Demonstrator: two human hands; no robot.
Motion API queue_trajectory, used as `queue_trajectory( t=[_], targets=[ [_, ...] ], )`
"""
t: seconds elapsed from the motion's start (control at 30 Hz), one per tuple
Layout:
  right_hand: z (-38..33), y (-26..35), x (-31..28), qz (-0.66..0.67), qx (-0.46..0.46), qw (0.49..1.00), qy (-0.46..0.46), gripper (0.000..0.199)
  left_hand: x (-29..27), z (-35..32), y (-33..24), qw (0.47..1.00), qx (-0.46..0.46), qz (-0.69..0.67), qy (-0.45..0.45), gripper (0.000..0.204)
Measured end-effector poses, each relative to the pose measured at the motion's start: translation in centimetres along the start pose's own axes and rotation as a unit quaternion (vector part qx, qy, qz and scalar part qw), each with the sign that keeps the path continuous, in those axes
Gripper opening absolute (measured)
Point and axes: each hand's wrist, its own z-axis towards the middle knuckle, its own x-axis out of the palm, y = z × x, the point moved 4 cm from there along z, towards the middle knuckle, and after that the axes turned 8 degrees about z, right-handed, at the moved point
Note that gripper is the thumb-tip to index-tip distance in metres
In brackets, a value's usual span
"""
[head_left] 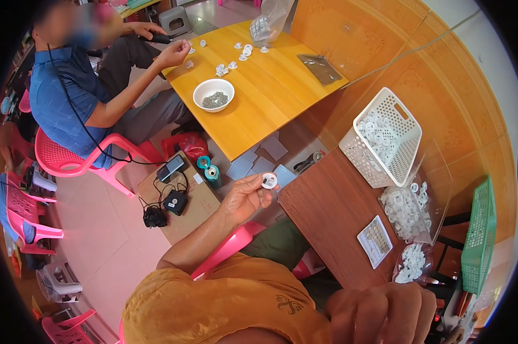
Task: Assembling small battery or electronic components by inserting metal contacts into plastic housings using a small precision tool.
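Up front, the left hand point(244, 198) pinches a small round white plastic ring point(269, 181); right hand point(379, 312) fisted.

A small round white plastic ring part point(269, 181) sits pinched at the fingertips of the left hand point(244, 198), its flat circular face turned up toward the camera, held in the air just off the near corner of the dark brown worktop point(328, 212).

White bowl point(214, 93), white basket point(385, 137)
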Motion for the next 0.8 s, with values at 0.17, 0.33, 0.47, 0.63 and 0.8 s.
queue_trajectory(
  t=[0.17, 0.33, 0.47, 0.63, 0.8],
  targets=[
    [1.0, -0.1, -4.7, -0.021, 0.07, 0.98, 0.185, 0.027, -1.5, 0.7, -0.9, 1.0, 0.006, -0.007, -0.012, 0.034],
    [0.2, -1.3, -12.0, -0.324, 0.029, 0.945, -0.029, 0.031, -2.1, 1.7, -1.2, 1.0, 0.001, -0.002, -0.025, 0.034],
    [3.2, -3.4, -16.7, -0.311, 0.067, 0.933, -0.166, 0.075, -2.9, 1.9, -1.3, 0.997, 0.004, -0.015, -0.072, 0.034],
    [8.0, -5.0, -20.4, -0.33, 0.133, 0.907, -0.224, 0.087, -3.1, 2.3, -2.0, 0.999, 0.023, -0.014, -0.03, 0.035],
    [8.0, -6.9, -23.6, -0.303, 0.227, 0.887, -0.263, 0.089, -2.7, 2.4, -3.3, 0.998, 0.036, -0.024, -0.044, 0.036]
  ],
)
